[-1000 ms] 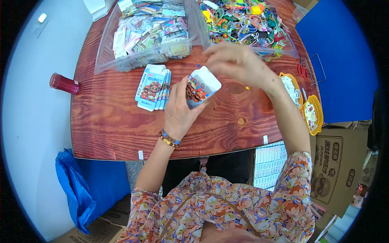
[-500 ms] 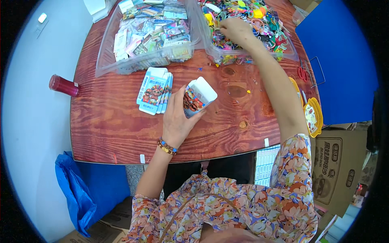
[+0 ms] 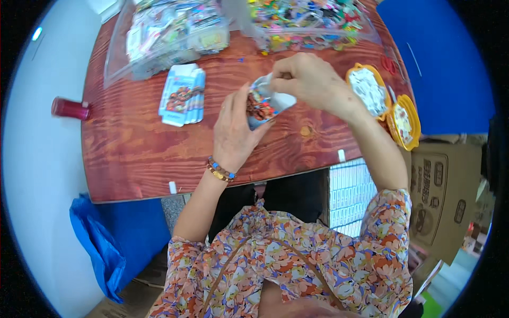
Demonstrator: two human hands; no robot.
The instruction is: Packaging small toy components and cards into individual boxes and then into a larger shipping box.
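A small blue printed box (image 3: 261, 109) with an open flap is gripped by my left hand (image 3: 231, 126), which wears a beaded bracelet. My right hand (image 3: 309, 84) is over the box's mouth, its fingers pinched at the opening. Whatever those fingers hold, if anything, is hidden. To the left of my left hand lies a stack of similar blue boxes (image 3: 180, 100), slightly fanned out. Farther back stands a clear plastic bin (image 3: 260, 41) full of small colourful trinkets. Left of it, another clear bin (image 3: 119, 71) holds many flat packets.
Two yellow-orange baskets (image 3: 415, 115) sit at the table's right edge, one with white packets. Red-handled scissors (image 3: 388, 64) lie behind them. A dark red cylinder (image 3: 71, 108) rests at the far left. A cardboard carton (image 3: 445, 196) stands on the right, below table level.
My right hand has come back from the trinket bin to the box's mouth. My left hand still holds the box. The whole view has shifted, with the table appearing higher.
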